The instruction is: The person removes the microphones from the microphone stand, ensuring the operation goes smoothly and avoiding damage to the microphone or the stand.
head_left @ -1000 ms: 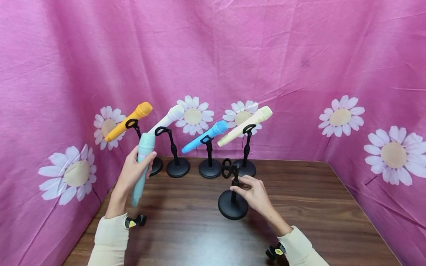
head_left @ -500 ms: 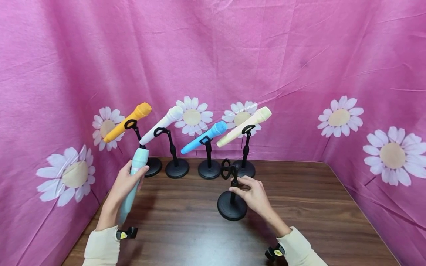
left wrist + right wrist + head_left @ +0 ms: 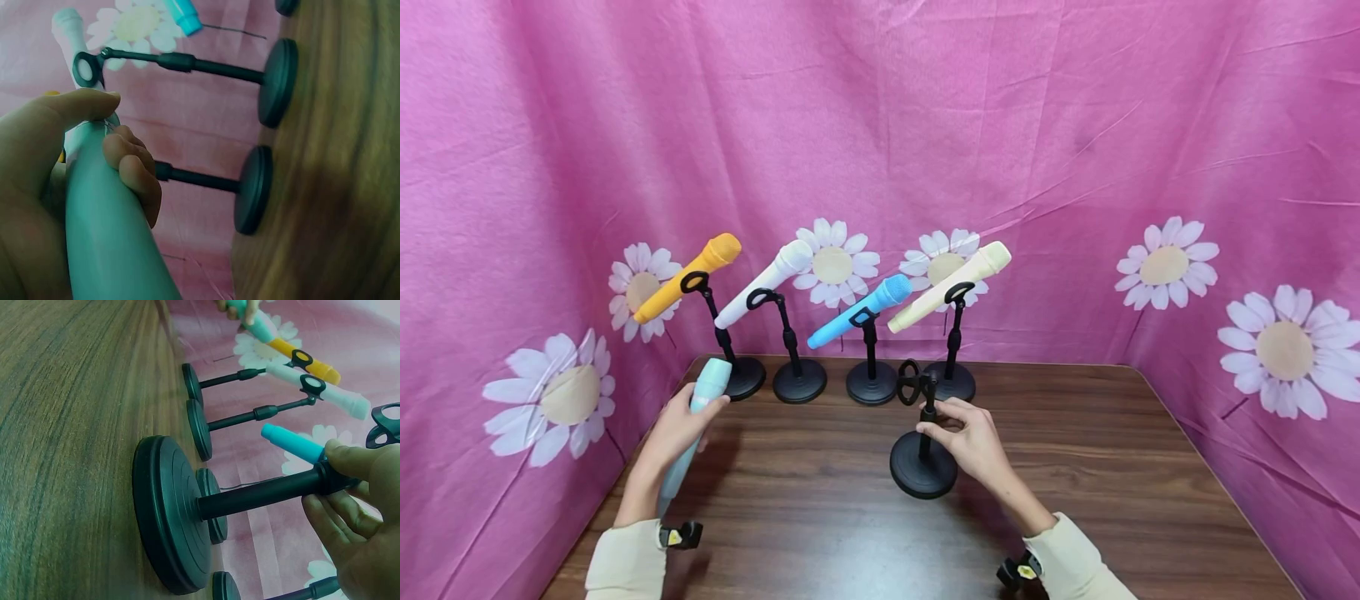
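My left hand (image 3: pixel 676 429) grips a mint-green microphone (image 3: pixel 711 379) round its body, head end up and tilted, in front of the leftmost stand. In the left wrist view the thumb and fingers wrap the microphone's handle (image 3: pixel 115 219). At centre right, my right hand (image 3: pixel 972 442) pinches the pole of a black microphone stand (image 3: pixel 923 467) between thumb and fingers. This stand's ring clip (image 3: pixel 909 382) holds nothing. In the right wrist view its round base (image 3: pixel 172 515) stands on or very close to the table; I cannot tell which.
Along the table's (image 3: pixel 1060 450) back edge, black stands hold an orange microphone (image 3: pixel 688 277), a white microphone (image 3: pixel 765 283), a blue microphone (image 3: pixel 861 311) and a cream microphone (image 3: pixel 951 286). A pink curtain (image 3: pixel 880 125) with printed daisies surrounds the table on the back and sides.
My left hand has moved down, left and nearer with the mint-green microphone, away from the white one. My right hand and its stand have stayed nearly still.
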The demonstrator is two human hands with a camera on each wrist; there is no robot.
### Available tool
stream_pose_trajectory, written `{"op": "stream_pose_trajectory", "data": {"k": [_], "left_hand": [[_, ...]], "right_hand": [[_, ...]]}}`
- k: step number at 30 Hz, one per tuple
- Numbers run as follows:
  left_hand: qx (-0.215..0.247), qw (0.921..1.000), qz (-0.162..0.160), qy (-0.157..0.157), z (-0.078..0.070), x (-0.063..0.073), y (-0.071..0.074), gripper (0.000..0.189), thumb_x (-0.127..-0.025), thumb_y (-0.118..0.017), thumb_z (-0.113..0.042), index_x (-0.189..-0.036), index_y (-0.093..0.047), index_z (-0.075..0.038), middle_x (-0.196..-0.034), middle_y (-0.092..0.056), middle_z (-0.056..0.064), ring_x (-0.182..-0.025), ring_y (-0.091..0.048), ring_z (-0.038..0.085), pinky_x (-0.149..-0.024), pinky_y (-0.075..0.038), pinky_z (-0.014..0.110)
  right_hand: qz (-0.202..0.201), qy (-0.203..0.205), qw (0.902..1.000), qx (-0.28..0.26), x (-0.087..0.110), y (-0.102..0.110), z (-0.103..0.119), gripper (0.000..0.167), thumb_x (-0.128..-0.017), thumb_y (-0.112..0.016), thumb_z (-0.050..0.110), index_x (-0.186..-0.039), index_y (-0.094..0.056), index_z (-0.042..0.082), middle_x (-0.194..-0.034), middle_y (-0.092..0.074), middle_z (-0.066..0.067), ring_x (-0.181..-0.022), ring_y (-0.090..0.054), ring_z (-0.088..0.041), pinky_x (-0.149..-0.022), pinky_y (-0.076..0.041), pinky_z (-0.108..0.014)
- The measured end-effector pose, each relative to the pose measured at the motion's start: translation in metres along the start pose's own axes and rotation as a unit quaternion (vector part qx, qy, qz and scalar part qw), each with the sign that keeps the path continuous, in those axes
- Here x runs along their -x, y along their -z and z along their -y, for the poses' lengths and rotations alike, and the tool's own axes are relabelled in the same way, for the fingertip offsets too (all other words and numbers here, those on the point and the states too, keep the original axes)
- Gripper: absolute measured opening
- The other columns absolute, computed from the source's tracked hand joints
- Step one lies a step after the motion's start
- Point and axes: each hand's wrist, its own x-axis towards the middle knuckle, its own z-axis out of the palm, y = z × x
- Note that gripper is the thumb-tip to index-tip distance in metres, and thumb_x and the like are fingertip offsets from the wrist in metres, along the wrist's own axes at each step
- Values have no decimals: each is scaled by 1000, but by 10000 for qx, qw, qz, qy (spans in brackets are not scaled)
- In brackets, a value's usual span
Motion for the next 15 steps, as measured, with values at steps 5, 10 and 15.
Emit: {"op": "stream_pose_trajectory", "data": {"k": [5,10,15], "left_hand": [[-73,9999,59,60,12,-1,-2,68,-106,-65,-41,-150,-36,3,-69,-56,6,-54,-57,20,-54,-54,37],[-271,9995,95,148,22,-2,-2,70,-107,-64,-38,-152,-33,6,-80,-60,12,-56,-59,21,-54,-55,38],[-507,9984,142,223,32,-1,-3,64,-107,-62,-28,-150,-33,9,-92,-62,20,-59,-60,21,-56,-55,37]], "right_hand": [[-20,22,10000,-2,0,0,0,29,-84,-91,8,-112,-83,5,-96,-80,-5,-86,-76,-6,-77,-64,-23],[-3,5,10000,1,-1,0,1,30,-84,-90,8,-112,-82,4,-97,-80,-5,-86,-76,-6,-77,-64,-23],[13,-20,10000,7,0,-1,1,30,-84,-90,9,-112,-82,3,-96,-80,-5,-87,-76,-7,-77,-64,-22]]}}
